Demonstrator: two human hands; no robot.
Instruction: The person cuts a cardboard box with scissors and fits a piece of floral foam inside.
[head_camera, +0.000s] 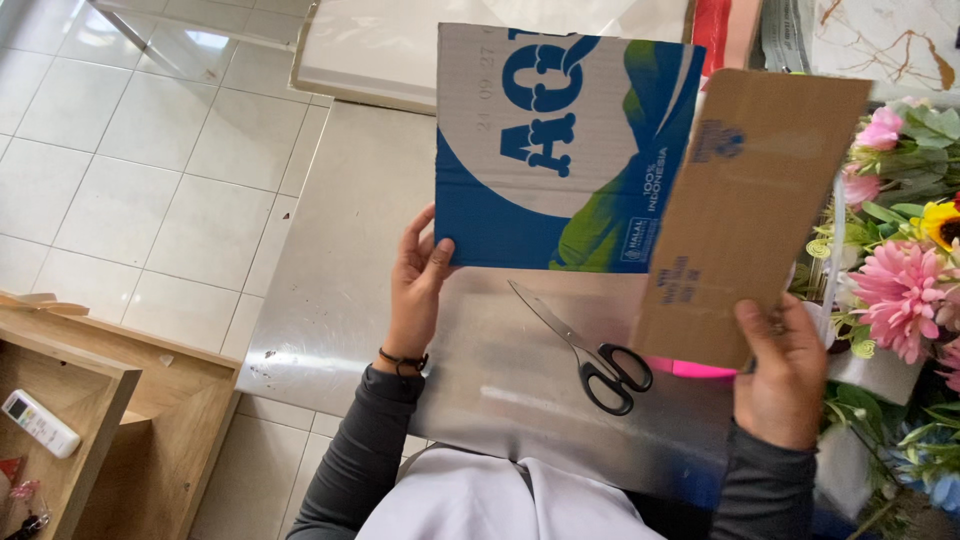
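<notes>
Presently a flattened cardboard sheet is held up over a shiny metal tabletop, gripped at both lower corners. The printed blue-and-white panel is pinched at its bottom left corner by the left hand, thumb on the near face and fingers behind it. The plain brown flap, folded across toward the viewer, is clamped at its lower edge by the right hand, which is closed around it with the knuckles facing up.

The step in hand is judged to be the positioning or folding of the sheet, not yet any cutting. A pair of black-handled scissors lies untouched on the tabletop, between the two hands and just below the sheet's lower edge, blades shut. If a cut is to be made, one hand would have to be freed first, with the sheet steadied by the other or laid flat.

Both forearms are raised from the body in dark grey sleeves, wrists bent slightly inward. A bunch of pink and yellow flowers stands just beyond the right hand.
</notes>
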